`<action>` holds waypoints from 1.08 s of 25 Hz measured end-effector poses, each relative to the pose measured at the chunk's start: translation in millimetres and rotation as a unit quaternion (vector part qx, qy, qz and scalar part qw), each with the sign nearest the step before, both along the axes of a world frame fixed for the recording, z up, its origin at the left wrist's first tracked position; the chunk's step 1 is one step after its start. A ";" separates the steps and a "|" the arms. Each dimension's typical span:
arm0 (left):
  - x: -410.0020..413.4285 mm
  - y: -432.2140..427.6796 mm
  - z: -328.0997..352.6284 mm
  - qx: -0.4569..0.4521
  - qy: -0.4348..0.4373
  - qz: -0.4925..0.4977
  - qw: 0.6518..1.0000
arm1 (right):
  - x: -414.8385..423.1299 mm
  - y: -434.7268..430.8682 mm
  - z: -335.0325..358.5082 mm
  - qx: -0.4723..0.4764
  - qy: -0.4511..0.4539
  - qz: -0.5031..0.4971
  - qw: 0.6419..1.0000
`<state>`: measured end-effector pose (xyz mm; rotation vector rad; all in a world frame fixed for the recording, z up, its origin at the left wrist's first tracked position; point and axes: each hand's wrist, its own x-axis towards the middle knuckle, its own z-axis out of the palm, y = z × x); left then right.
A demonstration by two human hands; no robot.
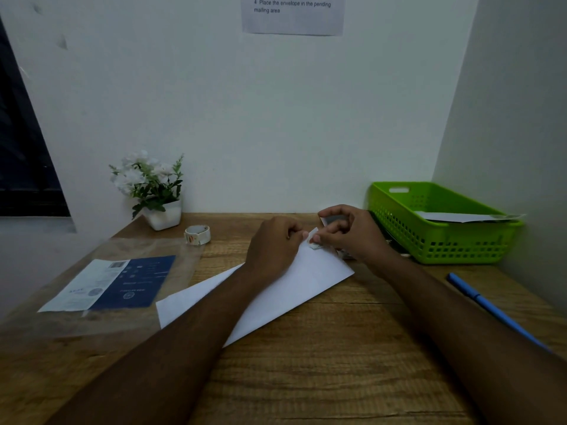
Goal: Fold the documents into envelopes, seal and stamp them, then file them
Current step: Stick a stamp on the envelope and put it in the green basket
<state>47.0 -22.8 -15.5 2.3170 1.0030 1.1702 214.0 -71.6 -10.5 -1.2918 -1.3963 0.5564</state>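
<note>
Now, at the desk [337, 363]: a person works a stamp [313, 240] onto the far corner of a white envelope [306, 277]; stamping step, by the look of it.
envelope: flat on the wood, set diagonal, far corner up near the basket [460, 243]. L forearm crosses it, prob. to stop it sliding.
L hand [273, 243]: fingers curled, tips nipping the stamp's left edge, seemingly to steady it.
R hand [352, 234]: thumb + forefinger pinch the stamp's right side, other fingers arched clear, likely so nothing sticks early. Pale scrap behind them; can't tell what.
stamp: small, partly lifted, not yet flat on the envelope.
roll [198, 235]: L of the hands, beside the plant [150, 182]; stamps or tape, too small to tell.
basket: green, R of the hands, against the wall. One pale paper [460, 216] lies inside, so it reads as the filing spot.
notice [291, 13]: on the wall above, reads "Place the envelope in the pending mailing area".
pen [491, 308]: blue, lying at the desk's R side, untouched.
sleeve [116, 283]: clear plastic w/ blue-and-white leaflet, at L, well apart from the work.
left to do: press stamp down, then file.
</note>
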 end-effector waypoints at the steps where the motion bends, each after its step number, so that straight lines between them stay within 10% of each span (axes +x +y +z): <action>1: 0.2 0.3 0.0 0.000 -0.002 -0.001 1.000 | -0.9 -0.4 0.3 0.000 0.000 0.002 1.000; 27: -4.6 -5.4 4.9 -0.004 -0.075 -0.029 0.997 | -2.3 -1.6 -4.0 -0.107 0.074 0.046 0.990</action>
